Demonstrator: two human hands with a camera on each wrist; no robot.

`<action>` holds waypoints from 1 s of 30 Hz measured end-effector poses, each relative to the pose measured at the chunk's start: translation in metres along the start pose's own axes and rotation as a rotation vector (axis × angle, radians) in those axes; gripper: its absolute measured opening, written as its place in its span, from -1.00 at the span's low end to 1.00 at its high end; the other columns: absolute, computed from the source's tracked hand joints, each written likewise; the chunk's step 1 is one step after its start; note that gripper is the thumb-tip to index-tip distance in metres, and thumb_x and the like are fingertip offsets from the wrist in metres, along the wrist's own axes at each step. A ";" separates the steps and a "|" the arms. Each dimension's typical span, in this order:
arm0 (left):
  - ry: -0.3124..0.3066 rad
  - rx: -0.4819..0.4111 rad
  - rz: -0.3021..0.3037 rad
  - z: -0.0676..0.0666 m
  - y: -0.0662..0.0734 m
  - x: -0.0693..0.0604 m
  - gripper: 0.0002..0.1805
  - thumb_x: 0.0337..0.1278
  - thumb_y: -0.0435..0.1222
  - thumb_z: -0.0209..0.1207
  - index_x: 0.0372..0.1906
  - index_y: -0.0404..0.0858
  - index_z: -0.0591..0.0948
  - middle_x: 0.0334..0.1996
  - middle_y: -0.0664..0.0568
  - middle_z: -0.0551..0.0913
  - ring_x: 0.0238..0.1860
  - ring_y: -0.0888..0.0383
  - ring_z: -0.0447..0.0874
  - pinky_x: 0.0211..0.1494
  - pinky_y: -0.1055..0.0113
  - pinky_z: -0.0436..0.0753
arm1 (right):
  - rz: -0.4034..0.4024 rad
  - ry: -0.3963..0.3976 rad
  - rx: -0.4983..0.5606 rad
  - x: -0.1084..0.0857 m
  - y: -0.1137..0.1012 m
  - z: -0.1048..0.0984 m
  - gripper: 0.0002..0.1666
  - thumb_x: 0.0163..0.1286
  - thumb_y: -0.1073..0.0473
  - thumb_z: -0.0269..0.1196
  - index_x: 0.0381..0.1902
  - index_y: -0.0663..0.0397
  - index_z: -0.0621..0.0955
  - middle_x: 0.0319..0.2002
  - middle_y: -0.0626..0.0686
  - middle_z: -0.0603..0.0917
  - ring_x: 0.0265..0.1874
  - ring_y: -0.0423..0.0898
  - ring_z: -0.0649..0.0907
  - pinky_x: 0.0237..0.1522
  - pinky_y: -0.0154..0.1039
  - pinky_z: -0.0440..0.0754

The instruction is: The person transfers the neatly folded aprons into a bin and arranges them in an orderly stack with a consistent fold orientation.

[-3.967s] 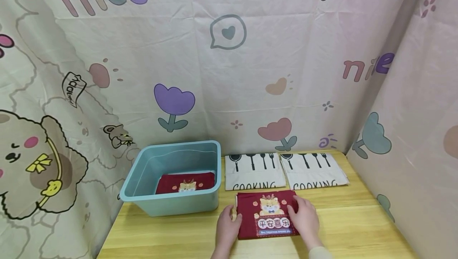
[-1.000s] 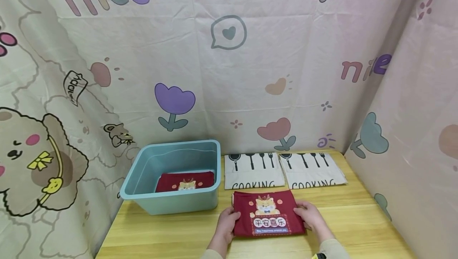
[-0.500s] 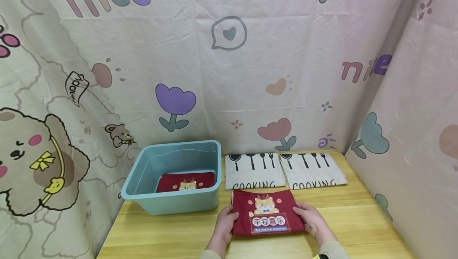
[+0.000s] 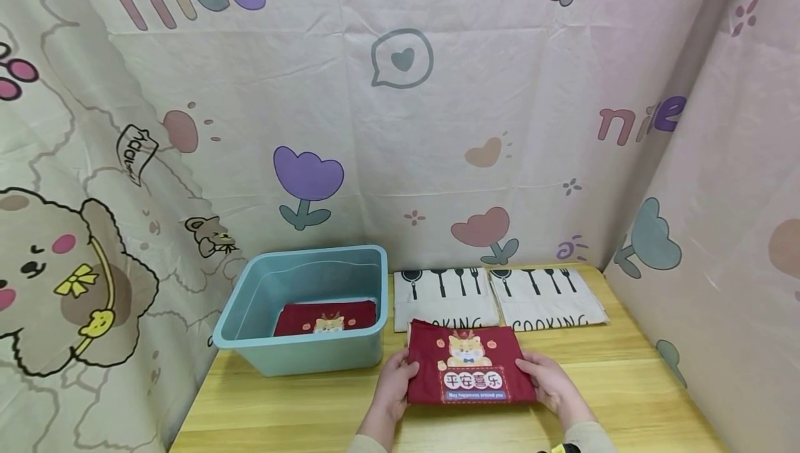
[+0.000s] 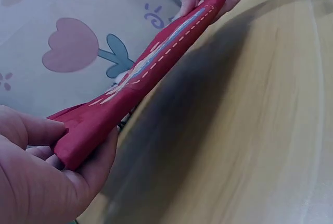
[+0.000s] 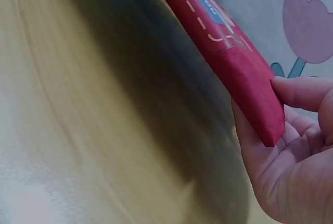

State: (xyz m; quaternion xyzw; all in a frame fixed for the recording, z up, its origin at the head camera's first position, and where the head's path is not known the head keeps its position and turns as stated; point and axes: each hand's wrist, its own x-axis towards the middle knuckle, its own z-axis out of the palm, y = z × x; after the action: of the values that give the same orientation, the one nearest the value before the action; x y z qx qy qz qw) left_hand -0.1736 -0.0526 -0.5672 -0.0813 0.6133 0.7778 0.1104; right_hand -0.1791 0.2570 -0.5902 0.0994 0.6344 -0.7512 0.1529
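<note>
A folded red cloth point(image 4: 471, 366), printed with a cartoon dog, white characters and a blue strip, is held above the table by both hands. My left hand point(image 4: 395, 380) grips its left edge, thumb on top and fingers beneath. At the opposite edge, my right hand point(image 4: 551, 385) pinches it the same way. In the left wrist view the cloth point(image 5: 151, 70) is raised, with a shadow below it. The right wrist view has one corner of the cloth point(image 6: 250, 86) between thumb and fingers. Another folded red cloth point(image 4: 300, 317) lies in the blue bin.
The blue bin point(image 4: 312, 354) stands at the left on the wooden table point(image 4: 300, 411). Two folded white cloths printed with utensils and "COOKING", a left one point(image 4: 437, 293) and a right one point(image 4: 550, 297), lie side by side at the back. A patterned curtain point(image 4: 400, 147) hangs behind.
Over the last half second both hands have raised the red cloth and moved it away from me; its far edge now overlaps the left white cloth. Earlier it lay lower, nearer the table.
</note>
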 end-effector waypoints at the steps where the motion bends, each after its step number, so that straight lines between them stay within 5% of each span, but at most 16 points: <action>1: -0.007 -0.003 0.006 0.001 0.002 0.000 -0.41 0.41 -0.43 0.00 0.44 -0.55 0.16 0.26 -0.47 0.39 0.01 -0.09 0.62 -0.01 0.01 0.66 | -0.003 0.008 -0.002 -0.001 -0.002 0.000 -0.31 0.49 0.27 0.10 0.35 0.64 0.12 -0.21 0.07 0.70 -0.23 -0.05 0.69 -0.15 -0.02 0.70; 14: -0.051 -0.032 0.063 0.009 0.030 -0.010 -0.42 0.45 -0.42 -0.02 0.45 -0.52 0.17 0.32 -0.41 0.36 0.09 -0.06 0.58 0.04 0.05 0.64 | -0.041 0.032 0.001 -0.006 -0.024 0.001 -0.30 0.53 0.27 0.05 0.41 0.60 0.05 -0.17 0.08 0.65 -0.20 -0.06 0.67 -0.12 -0.07 0.69; 30: -0.102 -0.103 0.100 0.008 0.065 -0.018 -0.42 0.43 -0.40 0.02 0.45 -0.49 0.20 0.18 -0.33 0.52 -0.05 0.02 0.65 -0.04 0.00 0.68 | -0.107 0.027 -0.019 -0.013 -0.056 0.009 -0.30 0.53 0.24 0.05 0.43 0.52 0.08 -0.18 0.04 0.66 -0.22 -0.10 0.68 -0.17 -0.10 0.70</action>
State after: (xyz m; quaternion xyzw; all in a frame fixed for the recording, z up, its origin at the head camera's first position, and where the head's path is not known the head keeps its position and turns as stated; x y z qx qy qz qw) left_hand -0.1738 -0.0602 -0.4994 -0.0167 0.5694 0.8160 0.0982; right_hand -0.1867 0.2577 -0.5329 0.0740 0.6478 -0.7509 0.1050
